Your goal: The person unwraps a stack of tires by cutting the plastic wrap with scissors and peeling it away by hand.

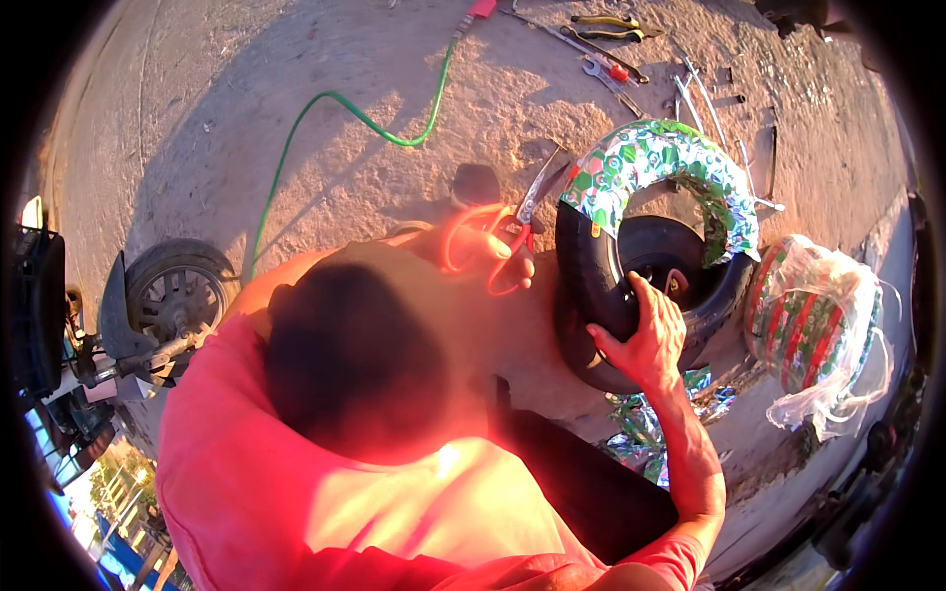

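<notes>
My left hand holds red-handled scissors, their blades pointing up toward the tyre; glare blurs this hand. My right hand rests on the lower inner edge of a black rubber tyre, thumb and fingers spread over its sidewall. Shiny green, white and red patterned wrapping covers the upper part of this tyre; its lower left is bare. The tyre stands over another dark tyre, and a small pinkish piece shows inside the ring. Crumpled patterned wrapping lies below, beside my dark-clothed leg.
A wrapped tyre with clear plastic lies at right. Pliers, wrenches and metal levers lie on the rough ground beyond. A green hose runs at upper left. A vehicle wheel stands at left.
</notes>
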Tool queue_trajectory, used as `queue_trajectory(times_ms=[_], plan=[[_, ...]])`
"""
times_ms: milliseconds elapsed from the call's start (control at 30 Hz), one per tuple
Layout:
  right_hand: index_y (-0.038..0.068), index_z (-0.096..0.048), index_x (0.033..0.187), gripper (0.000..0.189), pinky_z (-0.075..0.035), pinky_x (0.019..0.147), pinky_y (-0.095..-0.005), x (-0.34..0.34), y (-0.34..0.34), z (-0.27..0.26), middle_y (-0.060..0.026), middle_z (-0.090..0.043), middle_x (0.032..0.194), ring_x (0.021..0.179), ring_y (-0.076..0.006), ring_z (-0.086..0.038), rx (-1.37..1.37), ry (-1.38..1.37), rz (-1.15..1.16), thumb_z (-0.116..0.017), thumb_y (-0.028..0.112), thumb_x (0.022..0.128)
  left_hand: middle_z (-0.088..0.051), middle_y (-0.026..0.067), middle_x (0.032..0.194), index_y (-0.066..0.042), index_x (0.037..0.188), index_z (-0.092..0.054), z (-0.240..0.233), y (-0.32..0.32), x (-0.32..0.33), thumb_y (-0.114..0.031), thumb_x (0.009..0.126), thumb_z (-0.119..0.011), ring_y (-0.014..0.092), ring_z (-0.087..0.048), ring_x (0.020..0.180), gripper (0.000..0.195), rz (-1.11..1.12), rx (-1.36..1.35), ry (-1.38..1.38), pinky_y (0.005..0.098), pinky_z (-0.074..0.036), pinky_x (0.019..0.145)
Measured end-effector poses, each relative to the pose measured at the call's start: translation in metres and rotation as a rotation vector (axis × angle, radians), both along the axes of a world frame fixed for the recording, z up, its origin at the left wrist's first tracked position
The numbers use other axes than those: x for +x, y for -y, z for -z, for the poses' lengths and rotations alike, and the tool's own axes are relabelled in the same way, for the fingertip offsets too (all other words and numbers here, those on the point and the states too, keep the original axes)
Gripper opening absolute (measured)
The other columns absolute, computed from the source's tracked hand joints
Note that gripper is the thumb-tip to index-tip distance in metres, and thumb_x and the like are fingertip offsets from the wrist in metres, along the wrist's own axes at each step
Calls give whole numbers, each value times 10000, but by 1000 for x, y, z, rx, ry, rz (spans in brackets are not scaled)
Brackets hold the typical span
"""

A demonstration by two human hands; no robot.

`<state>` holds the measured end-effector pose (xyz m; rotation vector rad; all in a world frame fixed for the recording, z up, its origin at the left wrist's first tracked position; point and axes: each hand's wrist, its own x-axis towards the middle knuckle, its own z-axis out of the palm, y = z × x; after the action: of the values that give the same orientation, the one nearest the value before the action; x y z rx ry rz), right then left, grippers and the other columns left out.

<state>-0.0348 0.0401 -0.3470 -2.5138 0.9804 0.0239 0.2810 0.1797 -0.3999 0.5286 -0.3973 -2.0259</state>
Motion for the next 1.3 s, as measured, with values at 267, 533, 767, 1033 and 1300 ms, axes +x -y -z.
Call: queue_trajectory(times_ms=[267,533,767,1033,1300], plan=[[11,-514,1426,926,-465,998,-461,10,3,-8,-181,-644,1239,1126,-355,-624,-13,-34,-29,-891,386,668,-709,224,1094,-6,1421,-420,-5,1,-1,-180,891,-623,354,-685,1026,594,44,3,-4,455,-540,841],[22,-520,1428,900,-451,1045,-445,13,7,-12,-134,-631,1318,1222,-311,-591,19,-79,-20,-880,406,698,-710,233,1092,2,1441,-391,-7,10,-13,-188,885,-619,362,-681,1038,629,106,-1,-36,465,-536,854],[25,-519,1434,896,-446,1052,-444,5,1,-4,-139,-628,1329,1220,-321,-589,-13,-32,-7,-874,414,709,-711,240,1090,8,1458,-366,-7,21,-18,-194,881,-616,369,-678,1049,661,168,5,-79,474,-532,865],[20,-497,1464,947,-417,1095,-459,7,-2,-4,-163,-615,1345,1247,-328,-580,-8,-56,21,-870,448,706,-715,245,1074,16,1472,-364,-8,30,-23,-197,873,-616,372,-666,1057,685,140,54,-98,489,-526,871],[17,-499,1460,948,-423,1090,-458,6,-2,-3,-165,-616,1340,1240,-327,-584,-14,-50,18,-871,448,701,-718,244,1067,17,1472,-379,-7,21,-27,-195,873,-620,371,-660,1057,680,147,33,-89,493,-523,869]])
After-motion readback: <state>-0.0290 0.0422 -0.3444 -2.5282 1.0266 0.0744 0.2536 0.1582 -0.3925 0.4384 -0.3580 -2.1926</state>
